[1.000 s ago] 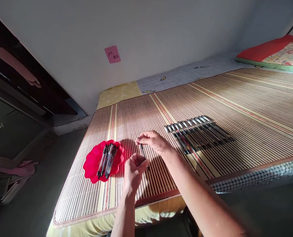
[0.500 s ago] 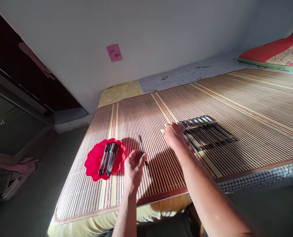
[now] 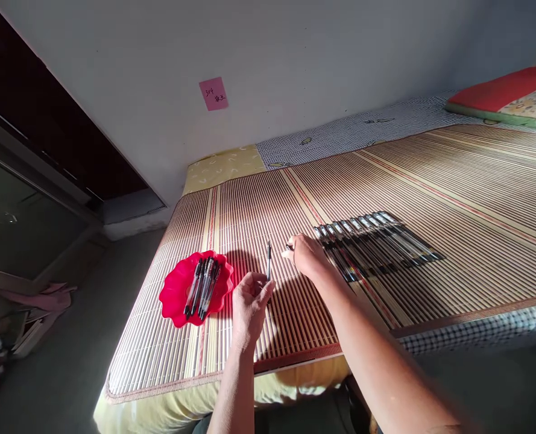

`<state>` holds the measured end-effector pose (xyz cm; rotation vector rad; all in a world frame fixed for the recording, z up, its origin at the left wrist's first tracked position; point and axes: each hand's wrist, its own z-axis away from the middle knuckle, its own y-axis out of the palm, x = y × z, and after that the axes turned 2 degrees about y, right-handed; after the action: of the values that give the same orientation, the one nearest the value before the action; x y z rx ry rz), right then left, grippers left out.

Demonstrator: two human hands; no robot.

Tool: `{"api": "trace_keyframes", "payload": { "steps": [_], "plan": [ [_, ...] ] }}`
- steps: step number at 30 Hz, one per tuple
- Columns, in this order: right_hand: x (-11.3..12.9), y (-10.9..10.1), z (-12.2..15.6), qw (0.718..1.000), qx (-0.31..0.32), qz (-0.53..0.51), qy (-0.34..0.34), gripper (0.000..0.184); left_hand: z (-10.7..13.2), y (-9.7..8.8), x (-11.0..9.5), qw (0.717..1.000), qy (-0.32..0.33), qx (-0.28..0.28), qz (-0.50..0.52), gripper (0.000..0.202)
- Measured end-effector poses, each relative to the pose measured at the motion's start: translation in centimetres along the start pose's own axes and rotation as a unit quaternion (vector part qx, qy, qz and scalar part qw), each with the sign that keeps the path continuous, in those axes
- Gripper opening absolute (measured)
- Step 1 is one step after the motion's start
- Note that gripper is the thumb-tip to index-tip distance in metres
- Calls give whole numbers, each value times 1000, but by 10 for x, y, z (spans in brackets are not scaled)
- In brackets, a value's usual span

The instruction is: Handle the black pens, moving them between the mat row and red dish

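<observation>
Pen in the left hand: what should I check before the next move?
1. Grip: the left hand holds the pen upright: ok.
2. The right hand pinches a small dark piece; what it is: cannot tell.
3. Gap between the hands, nothing crossing the pen: ok.
4. The row of pens lies side by side on the mat, beside the right hand: ok.
5. The red dish keeps its pens inside the rim: ok.

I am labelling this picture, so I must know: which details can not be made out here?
Head view only.
pink note: writing too small to read.
right hand: dark bit at fingertips, too small to name.
pens in the red dish: overlap, count unclear.
pillow: cut off by right edge.
</observation>
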<state>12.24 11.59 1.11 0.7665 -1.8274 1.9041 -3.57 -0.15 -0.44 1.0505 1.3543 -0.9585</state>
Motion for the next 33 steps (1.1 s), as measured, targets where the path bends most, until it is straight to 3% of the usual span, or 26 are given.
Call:
{"api": "trace_keyframes", "payload": {
  "steps": [5,8,9,12,14,17,23,29,33],
  "plan": [
    [3,11,1,999,8,-38,0,10,-1,0,-1,999,2,-33,-15,33],
    [1,7,-6,986,23,-163,-13,6,-1,1,-3,999,4,-31,-12,31],
    [0,5,-8,970,27,-240,-20,4,0,1,-3,1000,5,-28,-8,31],
    [1,0,-13,888,10,-458,-34,22,1,2,-3,1000,5,-17,1,28],
    [4,-2,-13,844,-11,-535,-39,35,1,3,-2,1000,1,-11,8,28],
    [9,-4,-9,815,-12,-576,-53,42,1,3,0,1000,-7,-7,12,29],
    [14,-10,-3,822,43,-563,-71,39,0,0,0,1000,-1,-6,-27,26],
    [15,-11,-3,820,-7,-568,-66,41,1,-1,-5,1000,2,-1,-31,23],
    [14,-11,-4,819,31,-568,-77,41,1,-1,-5,1000,-4,9,-25,23]
  ]
}}
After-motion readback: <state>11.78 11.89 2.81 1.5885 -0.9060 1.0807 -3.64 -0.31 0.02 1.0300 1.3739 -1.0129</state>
